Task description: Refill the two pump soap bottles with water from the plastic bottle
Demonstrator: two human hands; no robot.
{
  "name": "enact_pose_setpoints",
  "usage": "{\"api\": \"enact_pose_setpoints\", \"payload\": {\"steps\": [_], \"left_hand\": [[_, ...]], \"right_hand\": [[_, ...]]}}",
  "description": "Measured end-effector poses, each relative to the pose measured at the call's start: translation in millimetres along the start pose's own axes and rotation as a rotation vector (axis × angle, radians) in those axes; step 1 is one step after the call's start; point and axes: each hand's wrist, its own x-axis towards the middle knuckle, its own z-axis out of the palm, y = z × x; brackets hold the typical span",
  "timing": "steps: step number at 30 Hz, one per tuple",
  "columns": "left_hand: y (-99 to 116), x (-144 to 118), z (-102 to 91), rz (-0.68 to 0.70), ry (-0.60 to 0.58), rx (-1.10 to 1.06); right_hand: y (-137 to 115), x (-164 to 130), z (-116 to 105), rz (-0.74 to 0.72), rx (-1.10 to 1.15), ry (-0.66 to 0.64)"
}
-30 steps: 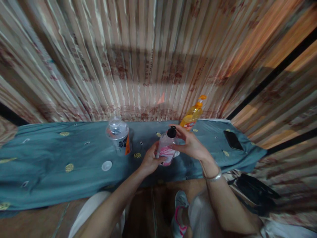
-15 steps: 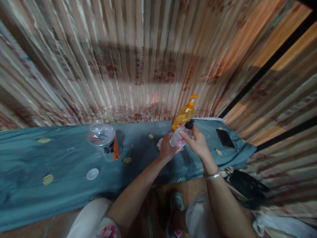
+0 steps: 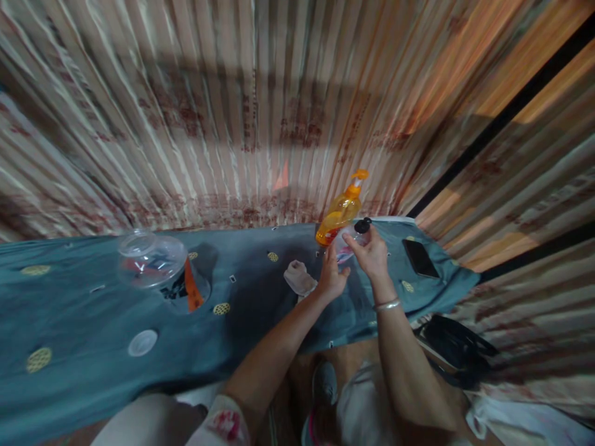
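Note:
A clear pump bottle [image 3: 344, 249] with pink markings and a black top is tilted over the table, its top toward the upper right. My right hand [image 3: 373, 255] is closed around it near the black top. Beside its lower end is my left hand [image 3: 332, 279], fingers stretched up and thumb apart; it looks to be touching the bottle without gripping it. Right behind stands a yellow pump bottle [image 3: 340, 214] with an orange pump. A whitish crumpled item [image 3: 299, 277], perhaps cloth, lies left of my left hand.
A large clear plastic jar [image 3: 160, 263] with an orange and black label is on the left of the teal cloth-covered table [image 3: 260, 334]. A round white lid [image 3: 142, 342] lies in front of it. On the right is a black phone [image 3: 420, 257]. A pleated curtain [image 3: 209, 124] hangs behind.
My left hand has loosened from around the clear bottle's lower end, its fingers now extended. The bottle has shifted slightly up and right in my right hand. The whitish item shows more fully.

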Motion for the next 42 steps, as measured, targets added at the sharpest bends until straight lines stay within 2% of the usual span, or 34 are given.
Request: {"api": "enact_pose_setpoints", "payload": {"steps": [6,13,16,21,25,29,32,34,36,39,42], "left_hand": [[0.7,5.1,1.3,-0.052,-0.049,0.015],[3.2,-0.3,-7.2,-0.058,-0.070,0.017],[4.3,-20.0,-20.0,-0.050,-0.056,0.053],[15.0,-67.2,-50.8,-0.022,-0.047,0.102],[35.5,-96.7,-72.1,-0.053,-0.028,0.124],[65.4,-121.4,-95.3,-0.061,0.039,0.136],[92.5,-143.1,-131.1,-0.065,0.038,0.141],[108.4,-158.4,-168.5,-0.061,0.078,0.181],[119.0,-172.4,-213.7,-0.099,0.174,0.262],[121.0,-187.8,-280.2,-0.197,0.384,0.509],[108.9,-195.9,-324.3,-0.224,0.478,0.637]], "right_hand": [[14.4,11.5,7.5,-0.020,0.013,-0.102],[22.5,13.4,19.2,-0.109,0.063,-0.087],[22.9,8.3,16.7,-0.055,0.042,-0.087],[26.1,-5.2,12.5,0.028,0.045,-0.064],[23.6,-22.6,11.4,0.061,0.019,-0.044],[9.6,-35.9,3.2,0.025,-0.055,-0.023],[-4.6,-39.0,-8.4,-0.025,-0.103,0.012],[-15.1,-40.4,-14.7,-0.070,-0.112,0.028],[-27.9,-44.5,-16.4,-0.130,-0.100,0.012],[-53.6,-60.0,-6.6,-0.206,-0.037,-0.094],[-85.0,-86.5,14.8,-0.290,0.055,-0.283]]}}
